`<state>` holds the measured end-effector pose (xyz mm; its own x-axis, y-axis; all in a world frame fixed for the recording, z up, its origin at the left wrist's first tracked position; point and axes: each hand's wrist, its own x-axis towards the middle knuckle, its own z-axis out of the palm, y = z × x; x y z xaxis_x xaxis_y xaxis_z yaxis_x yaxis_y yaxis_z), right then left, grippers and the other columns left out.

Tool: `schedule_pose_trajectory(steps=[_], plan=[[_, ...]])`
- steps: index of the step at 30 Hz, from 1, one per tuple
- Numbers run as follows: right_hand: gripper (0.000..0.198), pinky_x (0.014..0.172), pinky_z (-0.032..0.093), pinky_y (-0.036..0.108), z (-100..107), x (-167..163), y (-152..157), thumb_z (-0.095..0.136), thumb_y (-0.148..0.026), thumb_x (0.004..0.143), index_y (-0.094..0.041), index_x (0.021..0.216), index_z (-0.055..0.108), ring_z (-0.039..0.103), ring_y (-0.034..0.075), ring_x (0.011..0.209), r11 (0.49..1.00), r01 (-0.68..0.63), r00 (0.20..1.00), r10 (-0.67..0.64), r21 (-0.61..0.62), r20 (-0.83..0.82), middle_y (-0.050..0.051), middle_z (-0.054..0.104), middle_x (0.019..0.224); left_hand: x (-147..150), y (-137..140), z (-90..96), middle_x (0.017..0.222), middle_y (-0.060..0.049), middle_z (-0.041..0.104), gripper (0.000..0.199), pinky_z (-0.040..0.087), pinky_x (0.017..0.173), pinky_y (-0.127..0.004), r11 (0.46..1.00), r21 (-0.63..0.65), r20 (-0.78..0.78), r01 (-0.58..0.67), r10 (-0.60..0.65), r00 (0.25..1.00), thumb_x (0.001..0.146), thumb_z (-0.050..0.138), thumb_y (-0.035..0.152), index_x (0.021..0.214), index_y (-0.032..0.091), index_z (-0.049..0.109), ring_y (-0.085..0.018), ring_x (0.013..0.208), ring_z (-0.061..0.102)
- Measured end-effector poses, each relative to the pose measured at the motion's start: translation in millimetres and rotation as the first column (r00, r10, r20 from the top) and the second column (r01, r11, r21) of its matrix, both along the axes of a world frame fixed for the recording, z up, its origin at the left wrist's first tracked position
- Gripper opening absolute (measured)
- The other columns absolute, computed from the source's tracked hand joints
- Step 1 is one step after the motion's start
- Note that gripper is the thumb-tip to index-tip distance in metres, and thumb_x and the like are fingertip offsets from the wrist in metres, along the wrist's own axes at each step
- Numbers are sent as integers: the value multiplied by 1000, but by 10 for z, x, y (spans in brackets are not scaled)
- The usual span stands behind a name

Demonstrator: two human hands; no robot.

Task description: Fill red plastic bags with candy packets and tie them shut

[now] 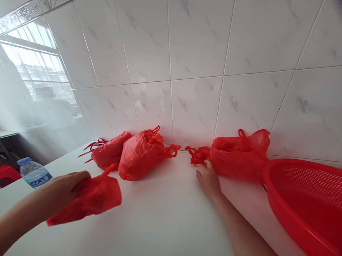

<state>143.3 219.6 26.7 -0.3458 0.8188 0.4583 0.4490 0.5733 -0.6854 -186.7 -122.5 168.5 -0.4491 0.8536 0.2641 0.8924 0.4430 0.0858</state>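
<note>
A red basket sits near right on the white counter as a person's left hand, near left, holds a slack red bag in a closed grip; the right hand is at the left end of a rumpled red bag, far right, its grip impossible to tell from here

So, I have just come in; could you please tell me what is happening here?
Someone is working bare-handed at a table. The left hand holds a red bag; what is in it cannot be told. The right hand is at the left end of a second bag, next to the basket; whether it has a grip is unclear. Two more bags lie together near the wall, and a bottle stands behind the left hand.
</note>
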Motion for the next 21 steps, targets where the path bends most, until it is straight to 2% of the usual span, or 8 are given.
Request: schedule_pose_trajectory(steps=[3,5,7,10,12,14,17,21], plan=[[44,109,28,41,-31,-168,85,52,-16,71,-20,112,66,23,31,139,999,-14,999,12,44,29,7,26,152,-112,70,-87,122,3,63,54,42,94,-40,997,-57,-4,52,-53,999,70,54,32,123,32,53,-24,107,59],[48,108,28,46,-58,-220,172,53,-14,69,-17,115,65,29,34,136,999,-21,999,20,25,45,12,30,150,105,284,-124,141,5,49,62,33,105,-44,992,-36,83,119,-116,990,71,57,30,132,38,46,-27,126,46],[51,109,28,46,-76,-226,219,52,-14,70,-13,120,62,37,33,131,999,-48,998,48,-4,49,16,40,142,463,598,-169,143,1,48,62,36,104,-42,968,-58,298,242,-215,930,72,63,37,133,37,48,-30,128,45],[48,109,30,41,-77,-157,126,47,-18,76,-10,122,58,42,28,128,993,-100,995,102,-57,25,16,48,134,985,1176,-339,138,-1,51,62,43,96,-39,903,18,684,429,-325,654,69,69,37,128,38,53,-29,121,50],[43,105,36,37,-66,-48,-48,46,-21,79,-12,119,57,47,24,123,985,-138,990,138,-100,-7,14,52,130,1218,1574,-540,138,-9,50,73,44,94,-39,929,187,878,321,-304,370,59,79,37,127,30,55,-31,122,47],[36,98,43,33,-56,118,-272,45,-24,82,-16,114,57,55,20,113,972,-187,982,184,-144,-35,10,57,122,1370,1933,-770,140,-17,44,83,46,90,-41,942,229,919,245,-292,265,67,72,51,138,23,40,-31,120,49],[22,91,48,33,-36,403,-586,47,-31,85,-21,103,57,59,19,103,905,-312,949,285,-289,-132,6,62,109,1528,2320,-1054,132,-19,50,77,51,80,-38,928,301,944,218,-323,71,82,49,63,143,22,24,-27,112,56],[29,90,46,40,42,579,-787,63,-36,77,-23,100,54,58,24,99,842,-335,934,236,-424,-269,5,62,104,1655,2502,-1222,107,-12,61,87,50,74,-32,890,379,925,255,-362,-113,74,67,52,143,21,24,-20,88,64]])
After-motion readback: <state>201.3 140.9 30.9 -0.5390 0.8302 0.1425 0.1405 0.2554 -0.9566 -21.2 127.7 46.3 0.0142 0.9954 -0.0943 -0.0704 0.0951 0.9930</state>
